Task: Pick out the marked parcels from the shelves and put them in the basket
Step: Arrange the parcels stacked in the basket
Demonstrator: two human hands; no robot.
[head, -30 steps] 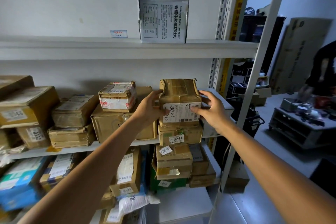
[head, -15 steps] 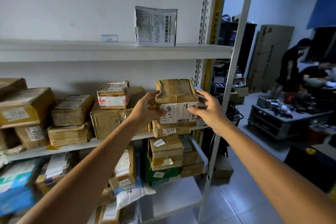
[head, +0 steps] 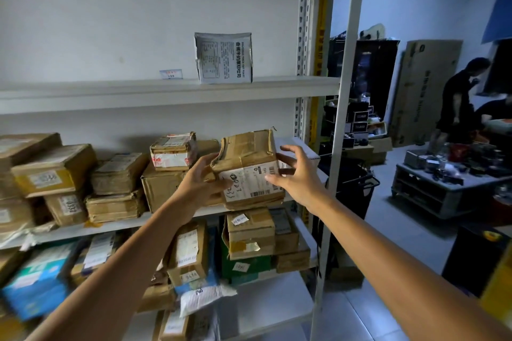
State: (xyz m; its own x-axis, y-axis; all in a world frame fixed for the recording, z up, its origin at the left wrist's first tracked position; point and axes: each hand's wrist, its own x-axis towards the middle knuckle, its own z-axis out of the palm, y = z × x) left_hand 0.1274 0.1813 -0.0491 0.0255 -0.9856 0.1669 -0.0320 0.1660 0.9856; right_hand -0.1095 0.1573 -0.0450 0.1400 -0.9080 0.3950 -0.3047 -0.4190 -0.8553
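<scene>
- Battered brown cardboard parcel with a white printed label and a black handwritten mark [head: 249,171]: centre of frame, held in front of the middle board of the white metal shelf rack [head: 116,225], just above its front edge. Whether it is clear of the boxes behind, I cannot tell.
- Left hand [head: 198,187]: grip closed round the parcel's lower left corner, thumb up on the top edge.
- Right hand [head: 297,174]: thumb on the label face, fingers spread and bent round the right end. This is a looser grip, and fingertip contact is partly hidden.
- Step in hand (judged): the pick-out. Parcel is lifted off the shelf; carry to the basket not yet begun.
- Next move calls for a firmer right-side hold, then drawing the parcel out and swinging it toward the right of frame, clear of the white upright post [head: 343,119].
- Basket not positively identified. A dark handled frame [head: 360,183] right of the post may be it.
- Orientation: label face points at the camera; taped top face is upward and tipped, leaning toward the left of frame.
- Long axis (judged): left to right across the frame, right end slightly higher. Box is near-square, so confidence is low.
</scene>
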